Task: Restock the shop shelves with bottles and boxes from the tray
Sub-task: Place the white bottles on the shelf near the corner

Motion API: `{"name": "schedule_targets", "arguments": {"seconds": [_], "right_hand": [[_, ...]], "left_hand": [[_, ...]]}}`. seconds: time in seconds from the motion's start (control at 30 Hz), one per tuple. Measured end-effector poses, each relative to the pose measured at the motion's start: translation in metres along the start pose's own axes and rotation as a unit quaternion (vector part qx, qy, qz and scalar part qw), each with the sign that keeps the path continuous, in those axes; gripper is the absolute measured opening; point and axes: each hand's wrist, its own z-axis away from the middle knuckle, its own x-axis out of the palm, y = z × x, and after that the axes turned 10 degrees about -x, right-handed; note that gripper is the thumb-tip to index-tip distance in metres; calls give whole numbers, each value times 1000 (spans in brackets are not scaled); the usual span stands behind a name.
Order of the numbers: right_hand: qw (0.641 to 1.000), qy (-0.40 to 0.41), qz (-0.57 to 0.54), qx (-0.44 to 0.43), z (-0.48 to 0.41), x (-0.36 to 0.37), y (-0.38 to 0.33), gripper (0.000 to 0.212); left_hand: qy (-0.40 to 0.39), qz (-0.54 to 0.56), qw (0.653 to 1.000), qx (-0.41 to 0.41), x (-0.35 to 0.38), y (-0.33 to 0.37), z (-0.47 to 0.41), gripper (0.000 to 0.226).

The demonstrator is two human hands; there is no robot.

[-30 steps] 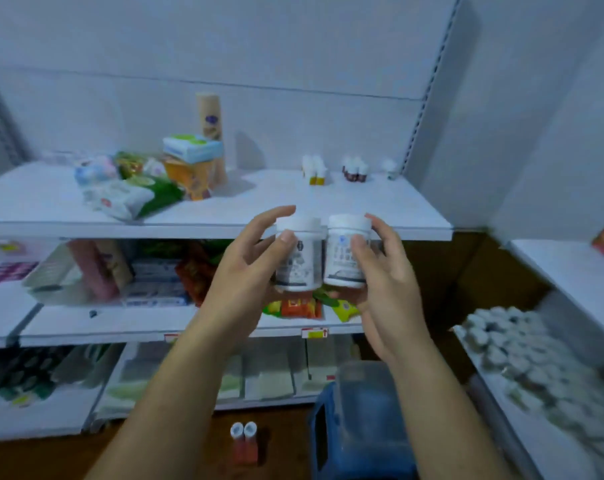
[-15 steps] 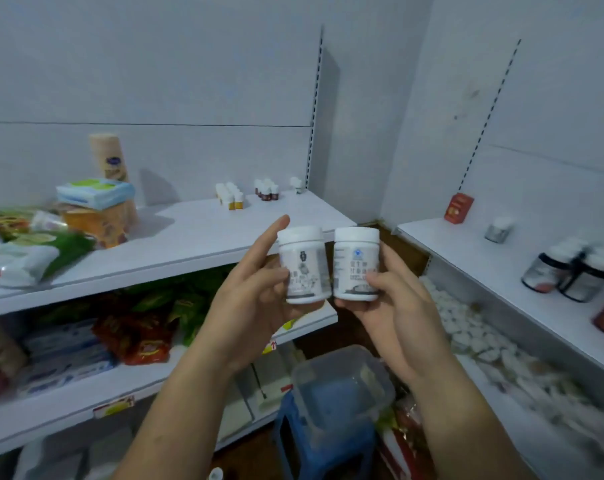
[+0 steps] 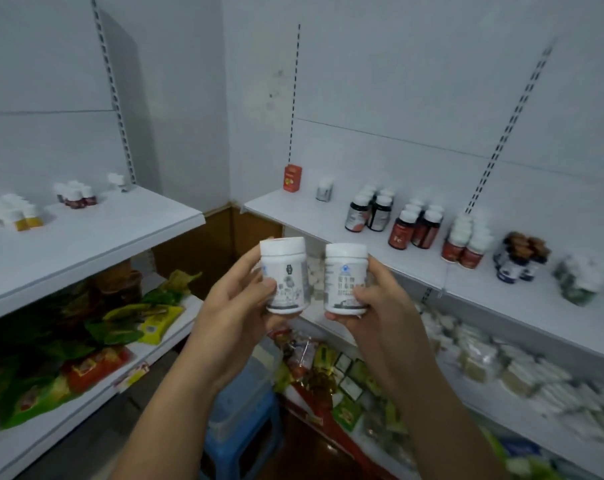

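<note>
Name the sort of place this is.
Probably a small shop, perhaps a pharmacy: slotted wall rails, supplement bottles grouped by kind on the right shelf, packaged goods filling the lower shelves. The left hand grips the left white bottle, the right hand the right white bottle.

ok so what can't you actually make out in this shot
Head view only:
- Labels on the left bottle and right bottle: print too blurred to read.
- Tray on the blue stool: partly behind the left forearm, contents unclear.
- Green bottles far right on the shelf: smeared by blur, kind unclear.
</note>
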Motion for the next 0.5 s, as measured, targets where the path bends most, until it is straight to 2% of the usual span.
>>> {"name": "schedule_targets", "arguments": {"seconds": [0.1, 0.33, 0.5], "right_hand": [[1000, 17, -23, -7, 0, -21, -6, 53], [998, 55, 25, -11, -45, -70, 2, 56], [999, 25, 33, -18, -94, -102, 22, 64]], "left_hand": [[-11, -23, 1000, -5, 14, -8, -19, 53], [7, -102, 995, 2, 42, -19, -79, 53], [46, -133, 990, 23, 59, -28, -129, 49]]}}
